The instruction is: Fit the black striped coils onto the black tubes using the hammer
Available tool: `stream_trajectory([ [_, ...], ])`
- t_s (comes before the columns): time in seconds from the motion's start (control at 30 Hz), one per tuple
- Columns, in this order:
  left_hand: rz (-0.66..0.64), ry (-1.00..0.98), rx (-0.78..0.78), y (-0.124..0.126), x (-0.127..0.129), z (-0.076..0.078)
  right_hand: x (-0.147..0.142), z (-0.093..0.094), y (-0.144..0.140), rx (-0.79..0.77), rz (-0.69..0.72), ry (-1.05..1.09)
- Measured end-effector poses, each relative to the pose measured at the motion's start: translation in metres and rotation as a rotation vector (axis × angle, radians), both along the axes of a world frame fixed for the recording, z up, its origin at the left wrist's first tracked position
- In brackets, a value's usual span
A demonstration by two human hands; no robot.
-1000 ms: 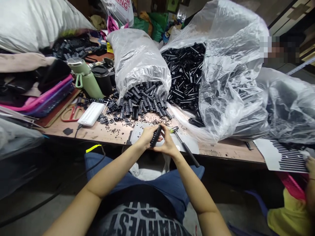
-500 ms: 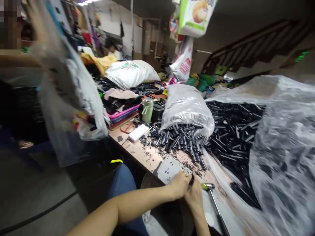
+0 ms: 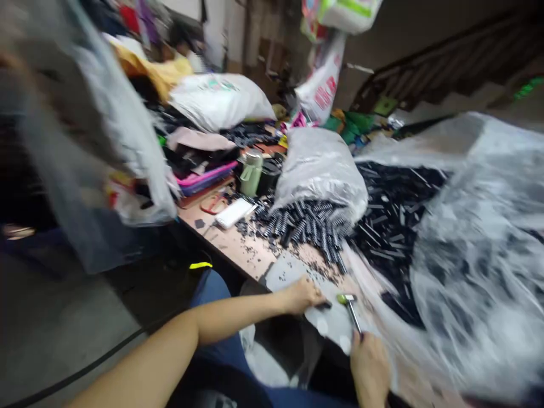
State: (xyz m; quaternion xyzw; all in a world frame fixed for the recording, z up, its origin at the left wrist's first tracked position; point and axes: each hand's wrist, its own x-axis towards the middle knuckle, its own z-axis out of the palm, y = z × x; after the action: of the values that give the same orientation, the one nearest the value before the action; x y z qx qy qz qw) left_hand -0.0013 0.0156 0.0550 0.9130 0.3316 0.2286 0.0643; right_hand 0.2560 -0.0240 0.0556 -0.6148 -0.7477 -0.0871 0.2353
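Note:
My left hand [image 3: 302, 295] is closed on a small black piece [image 3: 323, 305], whose end sticks out past the fingers over a grey plate [image 3: 289, 272] at the table's near edge. What kind of piece it is cannot be made out. My right hand [image 3: 370, 362], lower right, is wrapped round the handle of a small hammer [image 3: 353, 313]. The hammer's head, with a yellow-green end, rests on or just above the plate, right of the black piece. Tiny black bits [image 3: 284, 271] lie scattered on the plate.
Behind the plate, black ribbed pieces [image 3: 314, 224] spill from a clear plastic bag [image 3: 321, 170]. A large plastic sack [image 3: 476, 255] of black strips stands right. A white device [image 3: 235, 212], a green flask [image 3: 251, 173] and red glasses [image 3: 213, 204] lie left. Bags hang above.
My hands have come apart. The right one has moved down and right and taken hold of the hammer's handle. My left hand keeps the black piece over the plate. The view has tilted down.

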Motion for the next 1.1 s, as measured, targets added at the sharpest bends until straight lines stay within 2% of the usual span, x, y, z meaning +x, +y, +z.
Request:
stream_trajectory([
  [0.07, 0.079, 0.045, -0.006, -0.006, 0.001, 0.003, -0.006, 0.007, -0.015, -0.107, -0.166, -0.106],
  [0.13, 0.113, 0.075, -0.042, -0.009, 0.0, 0.004, -0.014, 0.016, -0.024, -0.275, -0.27, -0.026],
  [0.27, 0.142, 0.087, -0.113, -0.012, -0.002, 0.002, -0.031, 0.038, -0.041, -0.58, -0.168, 0.266],
  [0.37, 0.159, 0.061, -0.114, -0.014, -0.004, -0.001, -0.046, 0.046, -0.052, -0.505, -0.176, 0.381],
  [0.43, 0.172, 0.048, -0.115, -0.016, -0.003, -0.001, -0.054, 0.046, -0.056, -0.477, -0.203, 0.333],
  [0.57, 0.195, 0.084, -0.11, -0.027, 0.009, -0.002, -0.065, 0.054, -0.056, -0.61, -0.204, 0.14],
  [0.73, 0.202, 0.112, -0.081, -0.045, 0.028, -0.015, -0.096, 0.072, -0.054, -0.439, -0.066, 0.236],
  [0.87, 0.175, 0.127, -0.1, -0.043, 0.028, -0.023, -0.123, 0.065, -0.049, -0.572, 0.079, 0.026],
  [0.97, 0.179, 0.112, -0.118, -0.032, 0.027, -0.017, -0.119, 0.065, -0.043, -0.625, 0.069, 0.006],
  [1.1, 0.274, 0.071, -0.219, -0.031, 0.029, 0.005, -0.085, 0.071, -0.033, -0.525, -0.124, 0.032],
])
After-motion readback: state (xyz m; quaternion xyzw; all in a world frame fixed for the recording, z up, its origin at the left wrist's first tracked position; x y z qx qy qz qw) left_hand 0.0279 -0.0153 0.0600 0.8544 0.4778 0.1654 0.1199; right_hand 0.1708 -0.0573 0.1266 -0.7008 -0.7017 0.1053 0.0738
